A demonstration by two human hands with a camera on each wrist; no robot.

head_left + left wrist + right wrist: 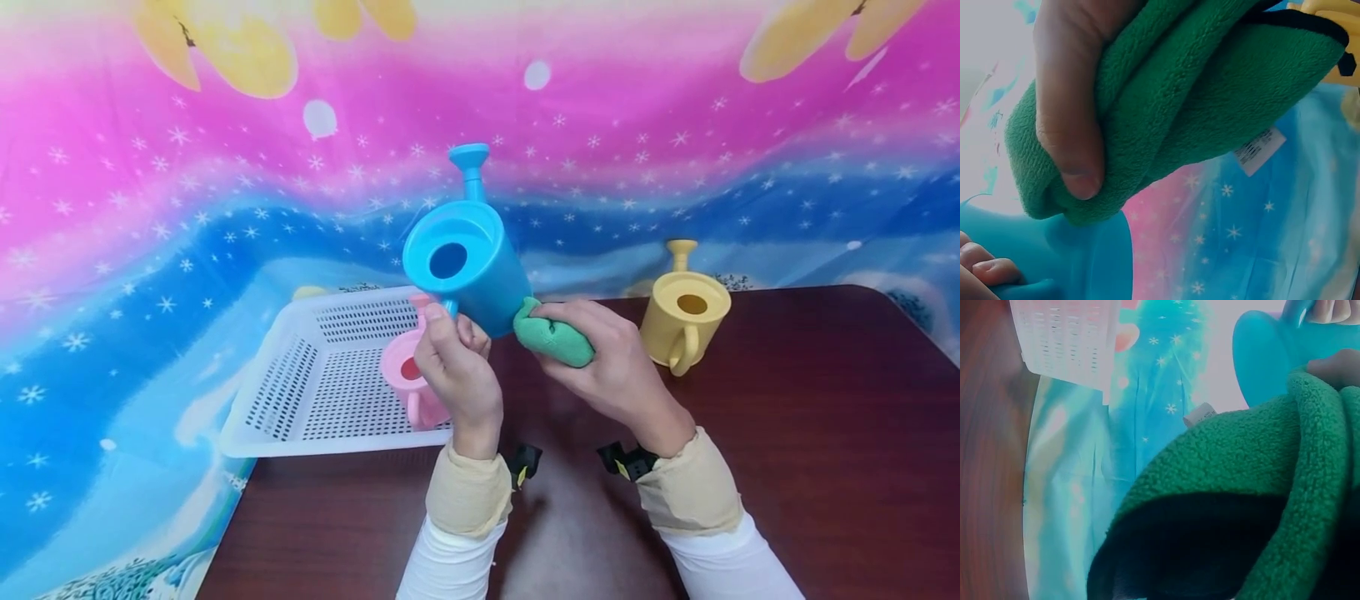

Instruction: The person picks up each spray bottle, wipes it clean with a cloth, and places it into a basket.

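Observation:
A blue watering can [487, 275] is held up above the table, tilted, its opening facing me and its spout pointing up and away. My left hand [463, 375] grips it by the handle. In my right hand [618, 358] is a bunched green cloth [555, 335], pressed against the lower right side of the can near its base. The left wrist view shows the thumb lying over the cloth [1166, 106], which has a dark edge and a white tag. In the right wrist view, the cloth [1235, 450] hides most of the right hand.
A white perforated basket [300, 325] stands at the left of the dark wooden table [817, 467], with a pink watering can [408, 379] inside it. On the right, a yellow watering can [684, 321] stands upright. Behind hangs a pink and blue snowflake-patterned cloth backdrop [622, 108].

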